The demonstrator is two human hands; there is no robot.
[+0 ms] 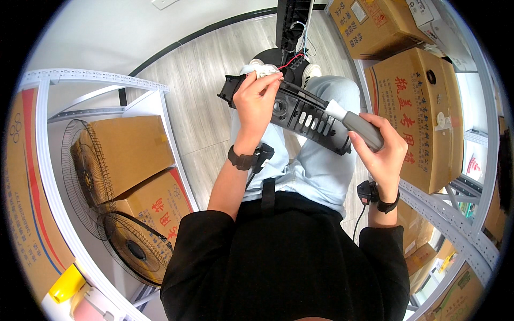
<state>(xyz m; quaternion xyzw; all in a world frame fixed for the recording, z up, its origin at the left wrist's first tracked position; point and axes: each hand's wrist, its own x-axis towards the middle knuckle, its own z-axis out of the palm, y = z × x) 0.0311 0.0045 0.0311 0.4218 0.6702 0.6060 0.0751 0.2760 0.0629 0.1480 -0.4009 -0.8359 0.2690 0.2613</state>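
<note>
A long black plastic housing [316, 128] with a row of oval slots and a round opening lies slantwise across my thighs. My right hand [383, 147] is closed round the grey handle of a screwdriver [365, 132], whose shaft runs left over the housing. The fingers of my left hand [256, 101] are pinched together at the far left end of the housing, near the shaft's far end. Just past them shows a small white part [267, 70]. What exactly the fingertips hold is hidden.
Ahead stands a black upright column [289, 27] on a round base, with red and blue wires [293, 60] by it. To the left, a metal shelf [96, 80] holds cartons and wire fan grilles [88, 166]. Large cartons [417, 117] stand on the right-hand shelf.
</note>
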